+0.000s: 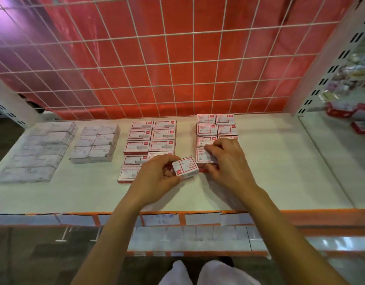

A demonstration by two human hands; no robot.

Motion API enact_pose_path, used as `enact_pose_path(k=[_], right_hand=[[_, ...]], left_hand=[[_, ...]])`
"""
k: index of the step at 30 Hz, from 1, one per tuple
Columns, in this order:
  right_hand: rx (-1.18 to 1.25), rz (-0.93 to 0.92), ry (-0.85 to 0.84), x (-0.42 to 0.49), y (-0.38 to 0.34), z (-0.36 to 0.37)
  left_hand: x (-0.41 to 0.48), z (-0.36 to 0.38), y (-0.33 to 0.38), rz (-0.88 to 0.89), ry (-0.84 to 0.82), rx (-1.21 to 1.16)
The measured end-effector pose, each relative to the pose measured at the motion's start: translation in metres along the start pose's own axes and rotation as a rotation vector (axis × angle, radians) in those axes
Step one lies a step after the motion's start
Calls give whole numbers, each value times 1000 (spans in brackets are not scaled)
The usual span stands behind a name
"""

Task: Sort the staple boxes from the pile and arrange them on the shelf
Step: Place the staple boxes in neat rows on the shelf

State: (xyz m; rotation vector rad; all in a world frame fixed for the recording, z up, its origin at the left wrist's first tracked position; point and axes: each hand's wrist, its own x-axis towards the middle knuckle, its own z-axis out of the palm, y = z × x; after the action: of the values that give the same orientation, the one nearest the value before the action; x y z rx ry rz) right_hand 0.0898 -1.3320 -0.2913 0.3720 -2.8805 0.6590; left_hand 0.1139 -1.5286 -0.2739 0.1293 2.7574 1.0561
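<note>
White shelf (270, 161) — rows of staple boxes (150, 138) — backed by wire grid (169, 63).

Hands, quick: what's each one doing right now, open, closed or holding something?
Left hand: grips a loose staple box, tilted.
Right hand: pinches the nearest box of the right-hand group on the shelf.

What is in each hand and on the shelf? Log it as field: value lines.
left grip: hand holds a loose staple box
right grip: hand pinches the front box of the right group
shelf: pale box groups at left, red-and-white middle group, right group
backing: wire grid over red sheet
</note>
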Motion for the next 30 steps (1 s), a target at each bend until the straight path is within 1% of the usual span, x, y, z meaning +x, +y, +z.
enact_pose_path(k=[3,6,9,13,15,19,23,26,30], right_hand=[[-8,11,18,-3,-1,3],[2,44,56,-6,-2,4],[63,68,193,-10,-3,4],[167,55,351,-17,-13,-5],[263,54,331,-21,-20,-9],[478,93,178,-25,-30,-8],[602,148,222,-24,-36,-8],[642,183,197,-24,-36,-11],[548,159,123,-28,-27,-12]], left_hand=[[1,-2,2,2,0,-26],[1,-4,3,-12,7,-115],[0,-5,6,-20,22,-182],[0,-10,8,-19,40,-184],[0,-13,11,-28,59,-203],[0,-11,21,-41,121,-335],[2,7,31,-46,167,-498],[0,16,36,-20,106,-553],[-3,22,37,40,4,-510]])
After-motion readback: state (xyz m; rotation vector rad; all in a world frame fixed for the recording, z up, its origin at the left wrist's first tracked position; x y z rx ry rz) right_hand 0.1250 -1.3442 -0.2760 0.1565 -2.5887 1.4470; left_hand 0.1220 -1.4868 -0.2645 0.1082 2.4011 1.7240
